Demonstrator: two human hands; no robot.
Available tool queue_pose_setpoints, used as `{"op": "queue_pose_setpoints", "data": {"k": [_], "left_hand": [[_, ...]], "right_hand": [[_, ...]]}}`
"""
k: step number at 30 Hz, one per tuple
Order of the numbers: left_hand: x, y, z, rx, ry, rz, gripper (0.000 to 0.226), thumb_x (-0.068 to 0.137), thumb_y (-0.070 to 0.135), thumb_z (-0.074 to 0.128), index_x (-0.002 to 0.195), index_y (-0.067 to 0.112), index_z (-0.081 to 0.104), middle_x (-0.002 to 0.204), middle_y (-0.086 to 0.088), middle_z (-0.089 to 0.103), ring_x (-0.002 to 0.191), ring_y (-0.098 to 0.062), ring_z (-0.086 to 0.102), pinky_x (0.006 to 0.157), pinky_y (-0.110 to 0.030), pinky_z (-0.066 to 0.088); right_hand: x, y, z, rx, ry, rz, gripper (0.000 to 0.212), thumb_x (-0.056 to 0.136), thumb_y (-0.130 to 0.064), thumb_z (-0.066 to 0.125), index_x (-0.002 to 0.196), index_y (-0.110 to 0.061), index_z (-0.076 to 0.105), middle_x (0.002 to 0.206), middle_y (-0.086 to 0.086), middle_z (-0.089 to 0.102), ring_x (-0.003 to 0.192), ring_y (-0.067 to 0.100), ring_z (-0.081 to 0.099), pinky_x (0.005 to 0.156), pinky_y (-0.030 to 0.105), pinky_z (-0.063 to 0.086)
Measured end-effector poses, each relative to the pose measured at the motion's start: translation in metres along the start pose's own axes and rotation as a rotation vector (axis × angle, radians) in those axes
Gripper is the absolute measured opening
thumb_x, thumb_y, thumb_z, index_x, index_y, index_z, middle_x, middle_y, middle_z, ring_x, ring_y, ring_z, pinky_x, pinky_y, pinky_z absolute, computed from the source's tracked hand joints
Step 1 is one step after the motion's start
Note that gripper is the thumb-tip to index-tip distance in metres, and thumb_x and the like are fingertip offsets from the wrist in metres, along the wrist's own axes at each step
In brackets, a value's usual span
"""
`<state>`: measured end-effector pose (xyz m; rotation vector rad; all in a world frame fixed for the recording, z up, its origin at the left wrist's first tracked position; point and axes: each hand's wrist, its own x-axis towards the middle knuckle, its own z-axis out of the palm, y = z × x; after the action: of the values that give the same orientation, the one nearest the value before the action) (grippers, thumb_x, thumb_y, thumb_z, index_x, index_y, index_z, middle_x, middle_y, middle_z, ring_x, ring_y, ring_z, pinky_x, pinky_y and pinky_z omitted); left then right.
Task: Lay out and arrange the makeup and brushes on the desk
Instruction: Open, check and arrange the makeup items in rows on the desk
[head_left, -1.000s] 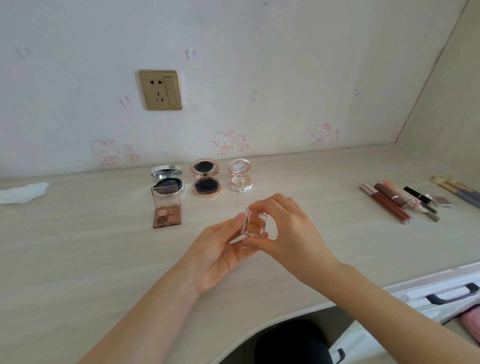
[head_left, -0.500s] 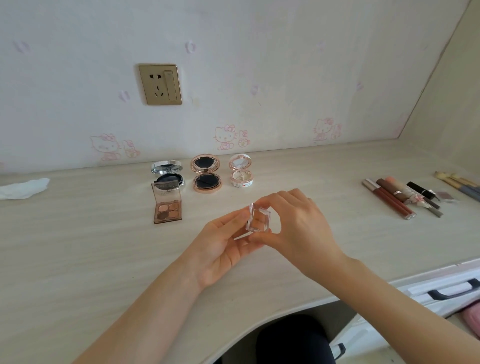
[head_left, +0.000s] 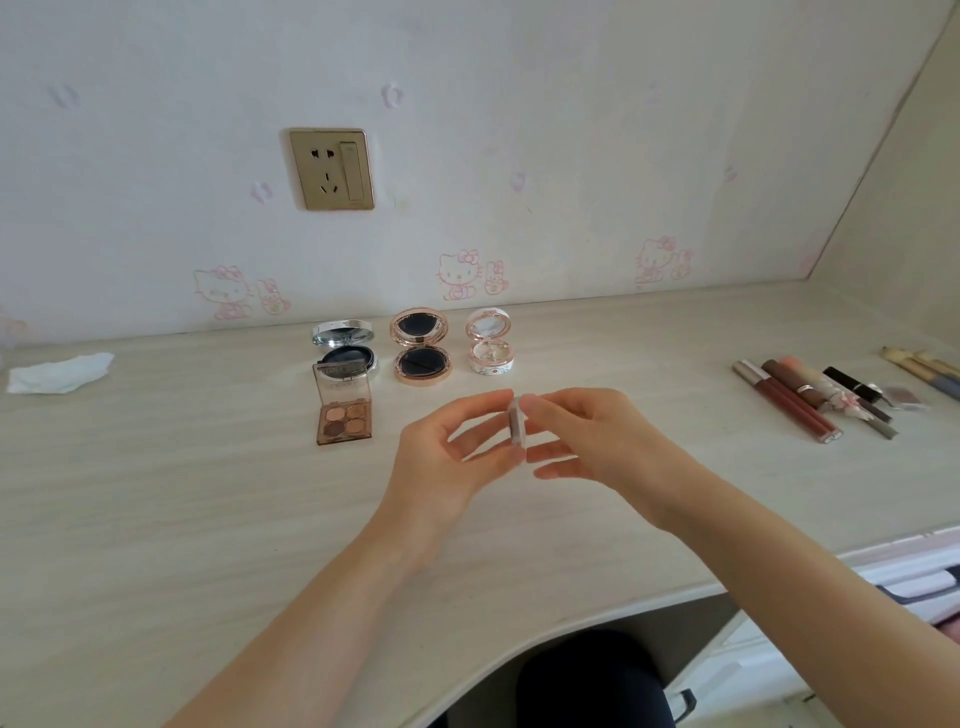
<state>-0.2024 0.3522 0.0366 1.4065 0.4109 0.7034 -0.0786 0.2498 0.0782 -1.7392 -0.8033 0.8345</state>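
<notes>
Both hands are up in the middle over the desk (head_left: 156, 493), sharing one tiny clear square case (head_left: 518, 434) that's turned edge-on to the camera, so I can't tell what's inside or whether its lid is open. The left hand (head_left: 447, 457) pinches it from the left with thumb and forefinger and the other fingers loosely curled. The right hand (head_left: 597, 441) does the same from the right, pinching the top and bottom edges with its spare fingers relaxed. The case is held in the air, not touching the desktop. Behind the hands there's a row of three opened compacts near the wall: a silver compact (head_left: 343, 345), a rose-gold compact (head_left: 420, 345) and a small white compact (head_left: 490, 340). An open four-pan eyeshadow palette (head_left: 344, 410) sits just in front of the silver one, touching or nearly so. Well off to the right are lip gloss tubes (head_left: 784, 402) lying side by side, with brushes (head_left: 924, 371) past them at the edge. A crumpled tissue (head_left: 60, 371) lies far left, and a gold wall socket (head_left: 332, 169) is above.
</notes>
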Motion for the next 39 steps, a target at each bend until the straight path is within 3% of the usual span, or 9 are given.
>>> {"op": "queue_pose_setpoints", "data": {"k": [6,10,15,19,23,26,32,36,39], "left_hand": [[-0.001,-0.003,0.001,0.028,-0.02,0.059,0.05,0.072,-0.014,0.073,0.116,0.009,0.065,0.108,0.006,0.072,0.11,-0.007,0.063,0.082,-0.021,0.054],[0.001,-0.008,-0.001,-0.037,-0.044,-0.053,0.054,0.074,-0.008,0.073,0.121,0.016,0.064,0.119,0.005,0.068,0.117,-0.008,0.059,0.096,-0.033,0.05],[0.003,-0.004,0.003,-0.411,-0.036,-0.306,0.03,0.093,0.013,0.057,0.12,0.004,0.063,0.117,-0.013,0.068,0.107,-0.029,0.066,0.093,-0.04,0.054],[0.003,-0.004,0.0,-0.459,-0.054,-0.33,0.03,0.091,0.02,0.057,0.111,0.0,0.067,0.115,-0.019,0.067,0.108,-0.034,0.064,0.086,-0.036,0.056],[0.004,-0.005,-0.003,-0.492,-0.043,-0.346,0.03,0.085,0.017,0.06,0.108,-0.001,0.068,0.11,-0.019,0.069,0.101,-0.033,0.067,0.088,-0.037,0.056],[0.004,-0.005,-0.005,-0.495,-0.07,-0.363,0.031,0.083,0.015,0.061,0.107,-0.003,0.068,0.107,-0.019,0.069,0.102,-0.034,0.067,0.093,-0.04,0.053],[0.006,-0.004,-0.007,-0.513,-0.076,-0.38,0.036,0.081,0.009,0.06,0.115,-0.004,0.063,0.114,-0.021,0.067,0.099,-0.033,0.068,0.087,-0.039,0.056],[0.007,-0.003,-0.01,-0.523,-0.063,-0.384,0.031,0.08,0.007,0.06,0.109,-0.003,0.066,0.107,-0.021,0.069,0.094,-0.031,0.07,0.087,-0.041,0.056],[0.007,-0.002,-0.011,-0.489,-0.056,-0.386,0.033,0.085,0.008,0.057,0.115,-0.004,0.063,0.111,-0.024,0.067,0.102,-0.034,0.067,0.089,-0.043,0.055]], "right_hand": [[0.004,0.004,-0.001,0.041,-0.03,0.027,0.027,0.088,-0.033,0.066,0.103,-0.01,0.068,0.092,0.005,0.074,0.081,0.016,0.072,0.075,0.031,0.059],[0.009,0.009,-0.002,0.0,0.065,-0.045,0.034,0.081,-0.032,0.072,0.108,-0.013,0.067,0.094,-0.001,0.072,0.083,0.01,0.071,0.076,0.029,0.059],[0.007,0.014,0.001,-0.284,0.167,-0.326,0.038,0.074,-0.03,0.077,0.109,-0.025,0.065,0.097,-0.014,0.068,0.09,-0.001,0.065,0.076,0.021,0.055],[0.004,0.018,0.007,-0.45,0.167,-0.558,0.041,0.077,-0.023,0.076,0.116,-0.019,0.063,0.107,-0.009,0.064,0.096,0.001,0.06,0.077,0.017,0.053],[0.005,0.024,0.01,-0.702,0.139,-0.709,0.046,0.08,-0.023,0.074,0.122,-0.014,0.057,0.114,-0.003,0.056,0.098,0.011,0.059,0.082,0.024,0.051],[0.005,0.021,0.005,-0.715,0.111,-0.707,0.045,0.079,-0.022,0.076,0.119,-0.015,0.057,0.108,-0.005,0.058,0.095,0.012,0.059,0.081,0.03,0.051],[0.007,0.014,-0.002,-0.601,0.043,-0.661,0.039,0.079,-0.018,0.076,0.116,-0.021,0.063,0.106,-0.009,0.065,0.1,0.002,0.06,0.083,0.022,0.051],[0.006,0.01,-0.006,-0.576,0.024,-0.624,0.033,0.086,-0.015,0.068,0.118,-0.024,0.065,0.109,-0.014,0.068,0.104,-0.003,0.06,0.089,0.021,0.05],[0.009,0.011,-0.007,-0.617,0.05,-0.643,0.029,0.091,-0.013,0.061,0.117,-0.024,0.066,0.108,-0.012,0.07,0.103,0.001,0.063,0.093,0.025,0.05]]}}
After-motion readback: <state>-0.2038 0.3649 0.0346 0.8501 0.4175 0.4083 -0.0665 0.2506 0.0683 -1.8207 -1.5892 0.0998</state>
